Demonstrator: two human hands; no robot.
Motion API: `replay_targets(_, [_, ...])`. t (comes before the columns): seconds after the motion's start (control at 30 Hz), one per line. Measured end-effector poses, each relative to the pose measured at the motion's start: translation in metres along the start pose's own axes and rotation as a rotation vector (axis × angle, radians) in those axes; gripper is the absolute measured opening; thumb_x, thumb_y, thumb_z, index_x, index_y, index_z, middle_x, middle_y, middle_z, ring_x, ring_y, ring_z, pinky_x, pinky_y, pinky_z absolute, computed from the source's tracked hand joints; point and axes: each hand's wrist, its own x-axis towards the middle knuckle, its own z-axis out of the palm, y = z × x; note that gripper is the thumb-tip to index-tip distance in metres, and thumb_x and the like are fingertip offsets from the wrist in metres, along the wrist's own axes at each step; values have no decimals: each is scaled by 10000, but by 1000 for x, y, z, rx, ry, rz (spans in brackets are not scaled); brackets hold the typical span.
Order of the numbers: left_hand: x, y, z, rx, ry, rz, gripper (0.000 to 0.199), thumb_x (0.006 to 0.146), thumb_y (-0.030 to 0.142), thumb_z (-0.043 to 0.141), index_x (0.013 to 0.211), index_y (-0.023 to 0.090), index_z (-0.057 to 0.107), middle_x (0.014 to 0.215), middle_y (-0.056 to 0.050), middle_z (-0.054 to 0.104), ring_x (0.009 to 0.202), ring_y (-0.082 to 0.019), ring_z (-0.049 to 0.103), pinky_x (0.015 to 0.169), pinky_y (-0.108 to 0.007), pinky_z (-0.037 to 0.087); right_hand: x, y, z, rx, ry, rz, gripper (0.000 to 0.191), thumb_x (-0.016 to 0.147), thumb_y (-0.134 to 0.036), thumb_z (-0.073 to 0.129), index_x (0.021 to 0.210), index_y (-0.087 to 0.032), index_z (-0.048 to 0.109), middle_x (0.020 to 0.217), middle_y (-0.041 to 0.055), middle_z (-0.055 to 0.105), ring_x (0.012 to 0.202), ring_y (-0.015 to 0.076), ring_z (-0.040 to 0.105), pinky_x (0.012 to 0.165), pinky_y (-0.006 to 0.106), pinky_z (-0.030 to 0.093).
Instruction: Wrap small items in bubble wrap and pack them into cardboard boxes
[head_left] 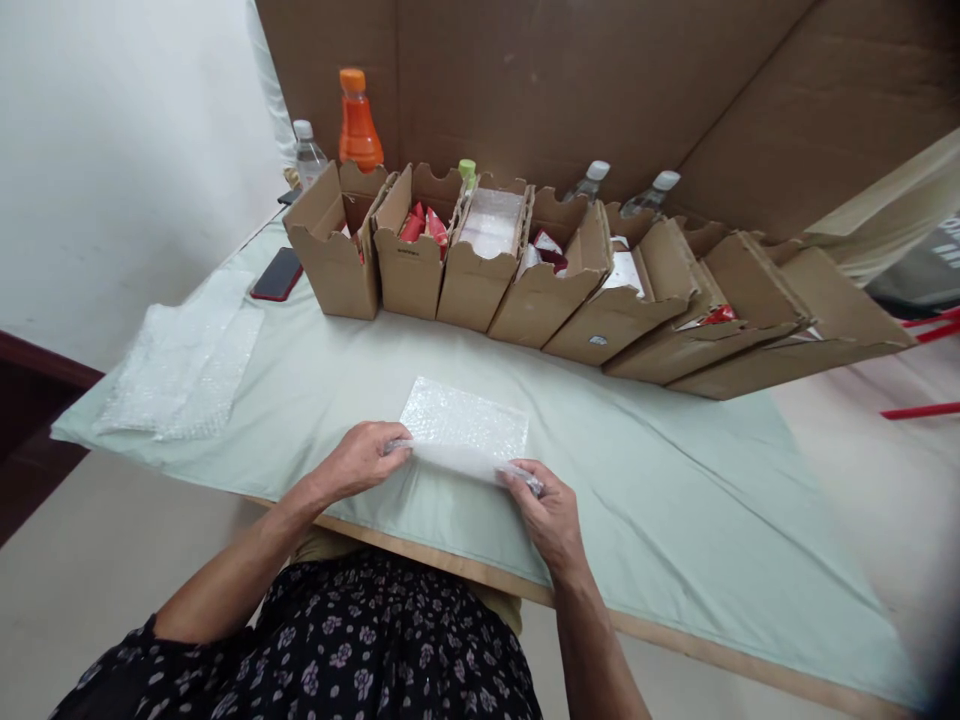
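A sheet of bubble wrap (pixel 469 418) lies on the pale green cloth in front of me, its near edge lifted and folded over. My left hand (pixel 369 458) pinches the left end of that edge between thumb and fingers. At the right end, my right hand (pixel 547 505) grips the same edge, thumb on top. The fold sags slightly between the two hands. Whether anything lies under the fold is hidden.
Several open cardboard boxes (pixel 409 270) stand in a row behind, some holding red or white items. More bubble wrap sheets (pixel 184 365) lie at the left, near a phone (pixel 277 274). An orange bottle (pixel 360 125) and clear bottles stand behind the boxes. The table's wooden edge (pixel 435 570) is close to my body.
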Motion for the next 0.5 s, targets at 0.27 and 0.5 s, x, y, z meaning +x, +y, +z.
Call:
replay_targets(0.27, [8, -5, 5, -163, 99, -80, 264, 880, 411, 547, 777, 193, 657, 709, 20, 620, 673, -139, 522, 631, -259, 377, 9, 10, 5, 125, 2, 19, 326, 840, -508, 718, 941, -198, 727, 860, 49, 739, 798, 209, 657, 755, 323, 523])
replay_targets(0.5, [12, -10, 9, -174, 94, -31, 252, 893, 396, 532, 767, 195, 615, 699, 27, 569, 663, -130, 483, 638, -259, 368, 10, 12, 5, 99, 53, 43, 298, 852, -484, 692, 879, -188, 725, 779, 29, 700, 731, 188, 611, 700, 300, 493])
